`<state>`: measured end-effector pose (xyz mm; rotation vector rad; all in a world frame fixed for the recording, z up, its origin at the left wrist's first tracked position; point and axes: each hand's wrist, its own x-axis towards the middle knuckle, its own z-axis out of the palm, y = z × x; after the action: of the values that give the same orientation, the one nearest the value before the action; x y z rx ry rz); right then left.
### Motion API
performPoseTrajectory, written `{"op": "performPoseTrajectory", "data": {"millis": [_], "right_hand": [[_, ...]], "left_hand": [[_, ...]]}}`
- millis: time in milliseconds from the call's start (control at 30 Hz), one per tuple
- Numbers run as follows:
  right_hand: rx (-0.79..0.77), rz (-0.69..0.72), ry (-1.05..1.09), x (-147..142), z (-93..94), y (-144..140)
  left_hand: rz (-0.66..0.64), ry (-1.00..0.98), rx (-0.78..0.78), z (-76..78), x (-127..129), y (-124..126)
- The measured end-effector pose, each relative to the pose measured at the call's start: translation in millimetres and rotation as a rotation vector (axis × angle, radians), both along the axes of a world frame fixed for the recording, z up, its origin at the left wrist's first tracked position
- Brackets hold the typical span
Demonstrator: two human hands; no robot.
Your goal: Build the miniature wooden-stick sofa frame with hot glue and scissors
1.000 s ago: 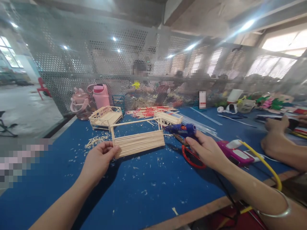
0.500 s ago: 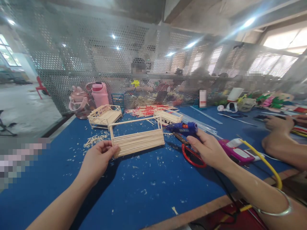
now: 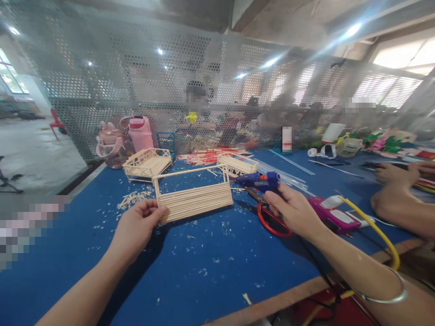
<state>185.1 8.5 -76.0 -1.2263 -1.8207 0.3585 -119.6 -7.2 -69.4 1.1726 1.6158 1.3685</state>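
Note:
My left hand pinches the lower left corner of a frame of thin wooden sticks, a slatted panel with a rail above it, standing on the blue table. My right hand grips the handle of a blue glue gun whose nozzle points left toward the frame. Red-handled scissors lie just under that hand.
Two small stick beds stand behind the frame. Pink bottles sit by the perforated screen. A magenta case, a yellow cord and a co-worker's hands are at right. Wood shavings litter the table.
The view has drifted slightly. Both hands keep their holds on the stick frame and the glue gun, with almost no movement.

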Motion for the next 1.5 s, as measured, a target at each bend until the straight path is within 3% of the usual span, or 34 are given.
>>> {"op": "performPoseTrajectory", "data": {"millis": [200, 367, 600, 867, 1200, 1500], "right_hand": [[-0.034, 0.004, -0.014, 2.3, 5.3, -4.3], [0.132, -0.056, -0.083, 12.3, 4.7, -23.5], [0.277, -0.044, -0.198, 20.5, -11.7, -48.4], [0.219, -0.075, -0.199, 25.4, -11.0, -65.2], [0.380, -0.111, -0.348, 30.2, -31.6, -76.7], [0.399, -0.117, -0.360, 22.2, -41.5, -82.3]], "left_hand": [[-0.012, 0.025, 0.006, -1.0, -0.3, 0.5], [-0.021, 0.117, 0.060, -5.1, 1.2, 0.9], [-0.024, 0.484, 0.196, -5.4, 1.2, -6.8], [0.019, 0.719, 0.368, -8.3, 2.9, -16.2], [0.043, 0.839, 0.678, -10.3, 9.0, -22.8], [0.023, 0.835, 0.641, -9.6, 11.8, -27.8]]}}
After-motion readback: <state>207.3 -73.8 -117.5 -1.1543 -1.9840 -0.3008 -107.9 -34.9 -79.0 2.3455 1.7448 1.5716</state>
